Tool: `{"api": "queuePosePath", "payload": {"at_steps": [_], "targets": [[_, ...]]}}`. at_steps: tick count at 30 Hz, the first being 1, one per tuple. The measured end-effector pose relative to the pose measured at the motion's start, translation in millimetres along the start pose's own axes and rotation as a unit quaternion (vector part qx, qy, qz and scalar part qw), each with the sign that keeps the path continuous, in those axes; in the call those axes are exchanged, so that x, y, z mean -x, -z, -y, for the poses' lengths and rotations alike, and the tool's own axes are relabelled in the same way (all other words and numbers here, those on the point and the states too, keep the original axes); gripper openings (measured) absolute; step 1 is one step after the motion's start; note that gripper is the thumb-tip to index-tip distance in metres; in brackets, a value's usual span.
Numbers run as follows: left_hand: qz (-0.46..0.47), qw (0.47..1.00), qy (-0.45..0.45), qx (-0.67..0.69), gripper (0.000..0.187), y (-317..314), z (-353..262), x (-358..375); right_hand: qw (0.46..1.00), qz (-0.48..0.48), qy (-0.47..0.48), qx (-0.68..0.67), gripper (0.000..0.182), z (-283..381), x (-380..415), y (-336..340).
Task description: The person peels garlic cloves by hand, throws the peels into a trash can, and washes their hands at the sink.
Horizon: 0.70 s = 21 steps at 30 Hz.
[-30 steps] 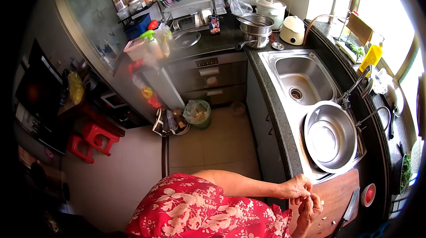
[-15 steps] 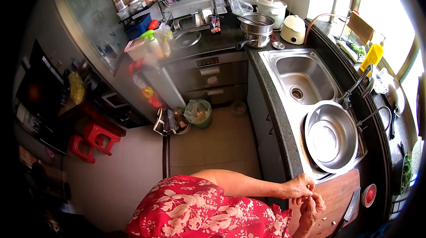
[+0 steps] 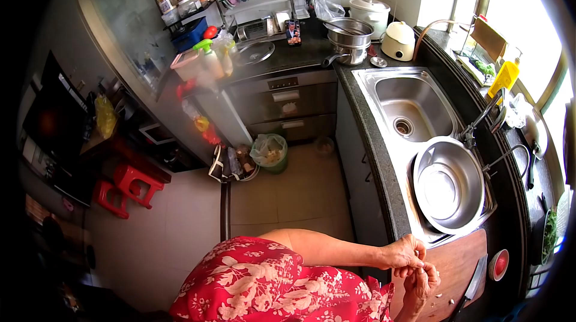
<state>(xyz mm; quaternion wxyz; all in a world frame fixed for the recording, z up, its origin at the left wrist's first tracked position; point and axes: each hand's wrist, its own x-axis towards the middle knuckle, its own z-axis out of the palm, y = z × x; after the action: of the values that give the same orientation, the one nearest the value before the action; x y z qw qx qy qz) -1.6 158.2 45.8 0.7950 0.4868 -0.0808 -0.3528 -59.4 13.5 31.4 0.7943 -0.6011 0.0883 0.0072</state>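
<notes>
My left hand point(image 3: 404, 254) reaches over the wooden cutting board point(image 3: 462, 256), its fingers pinched together. Right against it, fingertips meeting, is my right hand point(image 3: 422, 285), also closed in a pinch. Whatever lies between the fingertips is too small to make out. Small pale bits are scattered on the board near my right hand. A knife point(image 3: 476, 280) rests along the board's right side, and a small bowl with red inside point(image 3: 498, 265) stands just beyond it.
A large steel basin point(image 3: 449, 185) sits over the near sink bowl, below the faucet point(image 3: 480, 119). The far sink bowl point(image 3: 414, 106) shows its drain. Pots point(image 3: 349, 40), a phone point(image 3: 293, 33) and a dish rack stand farther back. A green bin point(image 3: 270, 154) is on the floor.
</notes>
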Motion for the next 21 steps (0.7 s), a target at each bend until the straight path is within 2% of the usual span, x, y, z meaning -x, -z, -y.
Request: {"api": "queuePosePath", "payload": {"at_steps": [13,17,20,21], "targets": [[-0.03,0.999,0.003,-0.016,0.014,-2.1,-0.2,4.7,0.999,-0.008,0.019,-0.027,0.01,-12.2,-1.5,-4.6],[-0.04,0.999,0.004,-0.001,0.015,-3.3,1.8,5.8,0.996,-0.027,0.001,-0.084,0.009,-11.5,-0.9,-8.1],[-0.037,0.999,-0.003,-0.035,0.015,-0.5,8.3,0.7,0.997,-0.033,-0.013,-0.075,0.007,-8.7,1.2,-12.4],[-0.048,0.994,-0.027,-0.089,0.015,-0.1,10.5,-2.0,0.998,-0.046,-0.011,-0.051,0.007,-8.2,1.3,-13.6]]}}
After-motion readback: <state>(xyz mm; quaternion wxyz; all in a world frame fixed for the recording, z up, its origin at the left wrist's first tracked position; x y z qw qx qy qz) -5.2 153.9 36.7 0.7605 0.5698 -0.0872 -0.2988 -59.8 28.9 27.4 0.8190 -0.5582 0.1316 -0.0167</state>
